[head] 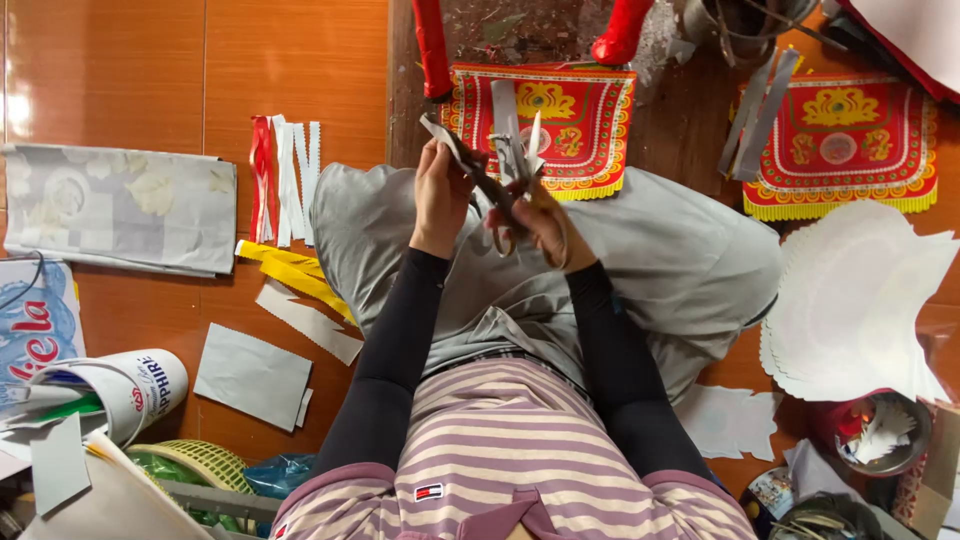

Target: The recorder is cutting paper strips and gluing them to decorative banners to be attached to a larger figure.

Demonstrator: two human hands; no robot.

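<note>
I sit on the floor with grey trousers over my knees. My left hand (440, 195) pinches a grey-white paper strip (505, 125) and holds it up above my lap. My right hand (545, 225) grips a pair of metal scissors (492, 185), whose blades point up and left into the strip. Both hands meet above the edge of a red and yellow patterned paper piece with a yellow fringe (580, 125) lying on the floor beyond my knees.
A second red patterned piece (840, 140) lies at the right, a stack of white cut paper (860, 300) beside my right knee. Cut strips, white, red and yellow (285, 180), grey paper sheets (250, 375), a folded sheet (120, 205), a tipped paper cup (120, 385) and a metal bowl (880, 435) lie around.
</note>
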